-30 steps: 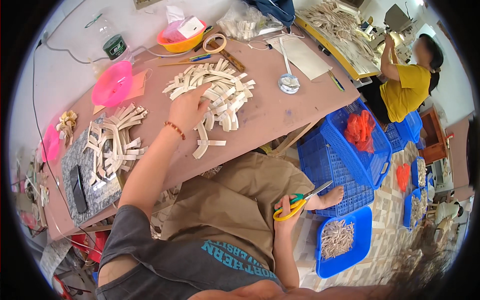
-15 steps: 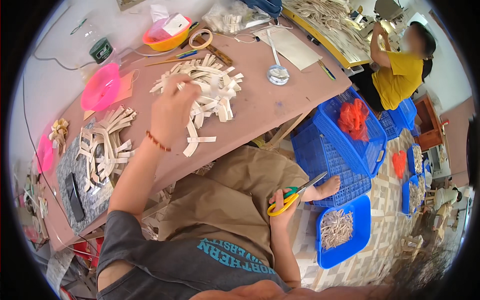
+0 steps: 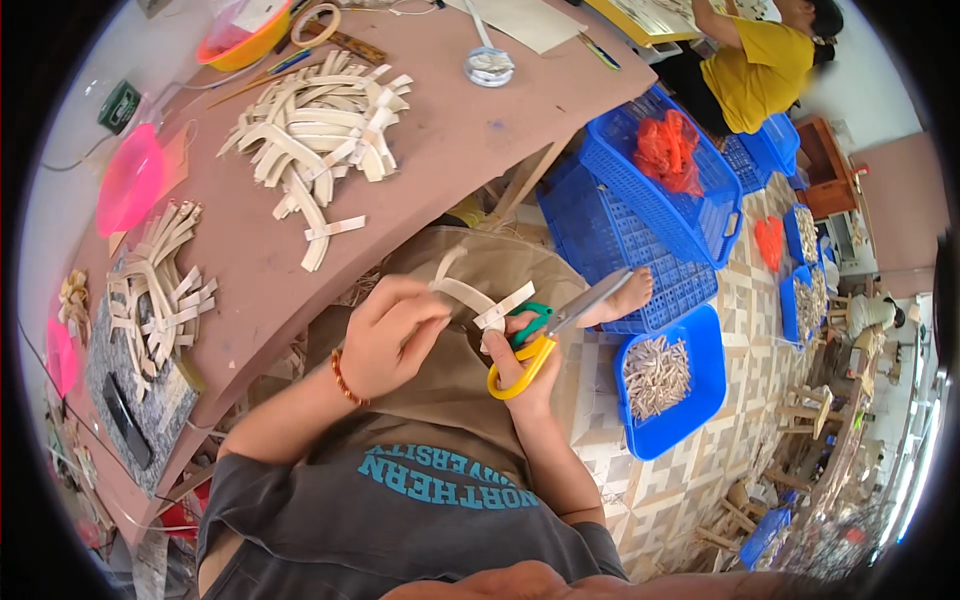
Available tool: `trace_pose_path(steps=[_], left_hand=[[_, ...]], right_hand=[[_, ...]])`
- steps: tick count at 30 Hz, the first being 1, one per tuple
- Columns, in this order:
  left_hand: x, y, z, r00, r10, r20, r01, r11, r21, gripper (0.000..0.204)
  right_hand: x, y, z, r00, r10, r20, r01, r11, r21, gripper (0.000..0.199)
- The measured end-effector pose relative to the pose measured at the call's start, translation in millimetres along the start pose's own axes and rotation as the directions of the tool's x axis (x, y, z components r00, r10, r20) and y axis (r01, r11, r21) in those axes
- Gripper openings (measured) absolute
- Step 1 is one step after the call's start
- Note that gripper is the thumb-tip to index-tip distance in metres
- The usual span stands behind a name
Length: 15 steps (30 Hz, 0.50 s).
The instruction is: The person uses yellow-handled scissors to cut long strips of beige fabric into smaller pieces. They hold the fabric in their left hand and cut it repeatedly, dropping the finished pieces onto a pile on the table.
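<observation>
- Right hand: grasping scissors by the yellow and green handles, blades directed far and right.
- Pale jointed strip: above the lap, between the hands; its right end meets the right hand's fingertips at the scissor handles.
- Left hand: fingers curled, beside the strip's left end; cannot tell whether it grips the strip or has released it.
- Table: a large heap of pale strips lies on its far part. A smaller heap lies at left, partly over a mottled grey slab carrying a dark phone.
- Floor, right: blue tub holding short pale pieces; farther off, blue crates, the upper containing a red bag.
- Far right: a person in a yellow top.
</observation>
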<state>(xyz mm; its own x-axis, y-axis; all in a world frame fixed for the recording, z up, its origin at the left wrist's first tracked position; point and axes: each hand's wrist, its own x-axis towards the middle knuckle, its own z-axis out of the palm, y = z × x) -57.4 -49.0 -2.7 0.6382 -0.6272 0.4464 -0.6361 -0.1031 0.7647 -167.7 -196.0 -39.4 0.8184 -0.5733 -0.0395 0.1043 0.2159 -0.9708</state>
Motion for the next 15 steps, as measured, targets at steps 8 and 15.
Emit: trace_pose_path(steps=[8, 15], left_hand=[[-2.9, 0.2, 38.7, 0.791, -0.406, 0.458, 0.585, 0.285, -0.759, 0.02], [19.5, 1.6, 32.7, 0.794, -0.552, 0.255, 0.423, 0.201, -0.883, 0.024]], right_hand=[[-25.4, -16.4, -3.8, 0.992, 0.125, 0.014, -0.124, 0.99, -0.061, 0.027], [-54.8, -10.0, -22.0, 0.878, 0.275, 0.391, -0.368, 0.912, 0.184, 0.065]])
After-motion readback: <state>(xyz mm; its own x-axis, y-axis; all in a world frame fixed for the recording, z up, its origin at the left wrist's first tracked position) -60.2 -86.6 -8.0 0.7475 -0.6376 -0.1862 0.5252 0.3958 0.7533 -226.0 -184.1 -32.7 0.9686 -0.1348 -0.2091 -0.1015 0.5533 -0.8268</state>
